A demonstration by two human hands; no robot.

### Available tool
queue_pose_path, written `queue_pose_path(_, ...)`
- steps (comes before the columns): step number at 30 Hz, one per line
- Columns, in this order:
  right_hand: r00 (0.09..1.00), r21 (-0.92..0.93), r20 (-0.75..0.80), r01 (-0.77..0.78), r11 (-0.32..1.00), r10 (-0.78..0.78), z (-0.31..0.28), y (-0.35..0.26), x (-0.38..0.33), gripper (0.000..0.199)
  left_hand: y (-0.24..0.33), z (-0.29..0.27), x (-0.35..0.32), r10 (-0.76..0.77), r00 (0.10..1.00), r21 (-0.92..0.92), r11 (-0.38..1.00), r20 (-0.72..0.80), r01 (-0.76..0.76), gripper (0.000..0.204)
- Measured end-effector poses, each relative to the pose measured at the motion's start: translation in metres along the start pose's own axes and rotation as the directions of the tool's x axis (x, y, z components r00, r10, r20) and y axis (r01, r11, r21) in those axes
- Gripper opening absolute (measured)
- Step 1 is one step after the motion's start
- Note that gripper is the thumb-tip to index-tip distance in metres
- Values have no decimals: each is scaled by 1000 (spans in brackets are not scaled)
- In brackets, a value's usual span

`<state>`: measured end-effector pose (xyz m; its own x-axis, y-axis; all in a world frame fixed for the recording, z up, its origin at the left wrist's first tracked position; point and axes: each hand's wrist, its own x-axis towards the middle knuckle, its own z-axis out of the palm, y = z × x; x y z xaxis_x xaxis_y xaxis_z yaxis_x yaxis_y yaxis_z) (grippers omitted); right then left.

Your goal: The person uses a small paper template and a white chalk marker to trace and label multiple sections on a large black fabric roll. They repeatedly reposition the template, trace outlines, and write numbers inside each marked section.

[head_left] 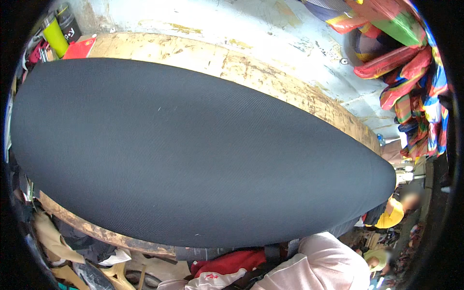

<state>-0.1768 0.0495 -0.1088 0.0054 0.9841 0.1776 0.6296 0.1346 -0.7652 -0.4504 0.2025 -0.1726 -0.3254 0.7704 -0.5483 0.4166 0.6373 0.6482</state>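
Note:
A long black fabric-covered cushion (203, 154), shaped like a motorcycle seat, fills most of the view. Its broad end lies to the left and it tapers to a rounded tip on the right. The ribbed cover looks taut and smooth, with a few tiny pale specks on it. Neither of my hands shows. My right arm in a pale pink sleeve (331, 258) reaches up to the cushion's near edge, and the cushion hides whatever lies beyond. Only a bit of pale sleeve shows at the lower edge on my left side.
Under the cushion is a worn wooden workbench (169, 48). At the far left stand a lime-green bottle (55, 37) and a dark cup (69, 26) by a red packet (79, 49). Colourful bundles (411, 72) hang at the upper right. A person in yellow (390, 215) is beyond the tip.

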Motion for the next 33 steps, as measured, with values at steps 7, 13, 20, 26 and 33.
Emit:
queue_pose_path(7, 999, 38, 27, -41, 998, 40, -2, 5, 1, 72, 7, 17, 11, -31, 1000, 17, 999, -2, 31, 57)
queue_pose_path(13, 998, 65, 21, -64, 996, 63, -12, 5, 0, 70, 20, 27, 15, -21, 1000, 51, 998, -16, 22, 61)
queue_pose_path(20, 996, 106, 41, -88, 991, 84, -9, 10, -8, 68, 16, 34, 21, -10, 999, 61, 998, -31, 12, 67)
queue_pose_path(26, 994, 128, 79, -81, 989, 71, -4, 6, -11, 67, 13, 26, 24, -22, 998, 25, 999, -57, 23, 71)
queue_pose_path(33, 994, 124, 84, -84, 989, 74, -19, 3, -11, 65, 41, 37, 15, -8, 999, -34, 999, -42, 6, 77)
